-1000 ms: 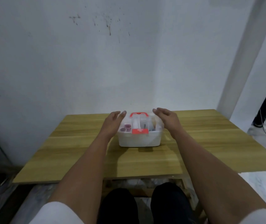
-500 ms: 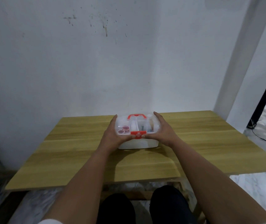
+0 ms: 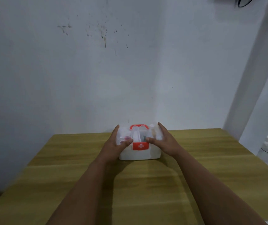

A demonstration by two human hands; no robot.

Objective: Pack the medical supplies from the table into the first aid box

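Resting on the far middle of the wooden worktop (image 3: pixel 146 192), close to the wall, the first aid box (image 3: pixel 139 154) has its clear lid (image 3: pixel 138 135) down over the white base, and both hands are on it. The left hand (image 3: pixel 115 143) lies against the left end of the lid with its fingers (image 3: pixel 116 129) stretched up along the side and the thumb pressed on the front edge; the right hand (image 3: pixel 164 140) does the same at the right end. So the fingers of both hands are spread open and laid flat on the plastic, not curled around anything. Between the two thumbs sits the red latch (image 3: pixel 140 146) with the white cross, and the red handle (image 3: pixel 139 127) stands up at the back. Through the lid I can see some small things inside, among them round reddish pieces at the left, but they are too blurred to name. No loose supplies show on the worktop. I judge that the packing itself is done, and what is left is only to press the lid fully home and fasten the latch; whether it is already locked I cannot tell.
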